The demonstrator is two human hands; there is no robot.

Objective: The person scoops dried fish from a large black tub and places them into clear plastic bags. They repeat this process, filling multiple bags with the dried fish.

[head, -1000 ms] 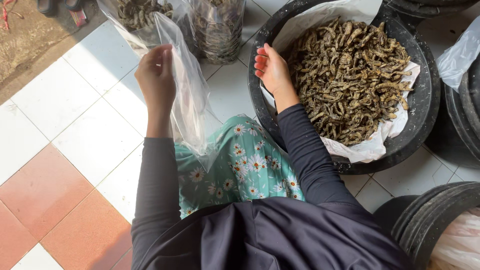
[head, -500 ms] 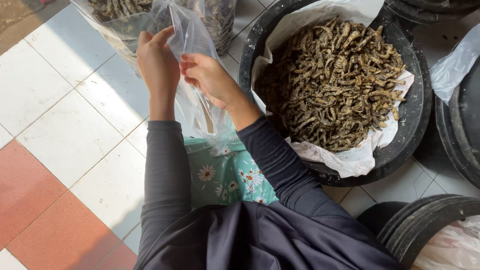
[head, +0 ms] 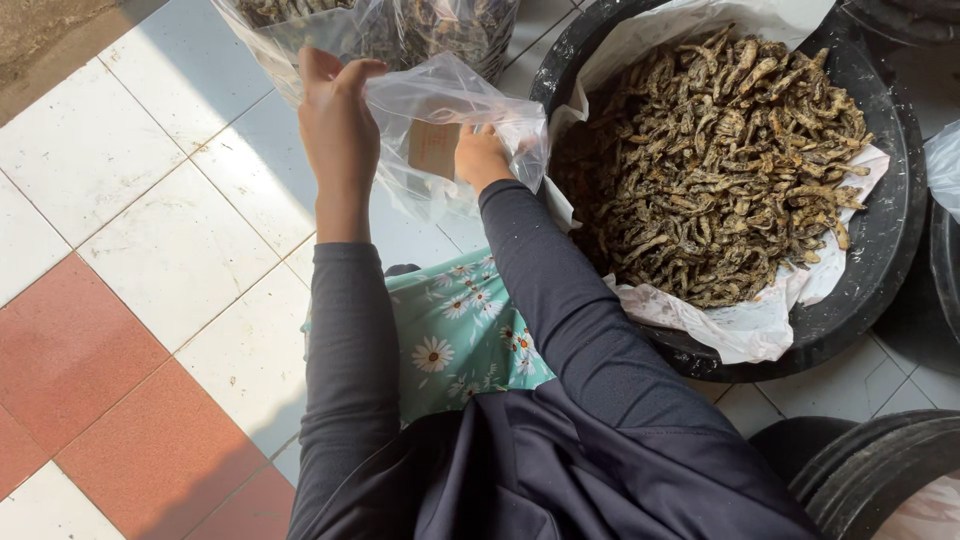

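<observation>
From the head view, the left hand (head: pixel 338 115) grips the left edge of a clear plastic bag (head: pixel 450 110), fingers curled over the rim and thumb pinched against it. The right hand (head: pixel 480 155) is pushed into the bag's mouth from below — its fingers are veiled by the film, so how far they spread I cannot tell, though they appear to hold the bag open from inside. The bag hangs just left of the black basin (head: pixel 880 250), its mouth turned toward the person, its long axis running away from them. Inside it sits a small tan rectangular label (head: pixel 433 148), just left of the right hand. The basin, lined with white paper, is heaped with dried brown fish (head: pixel 730 160) — the right hand is the nearer one. Filled bags (head: pixel 400 25) stand left of the basin, beyond the hands, on the tiled floor (head: pixel 130 200).
</observation>
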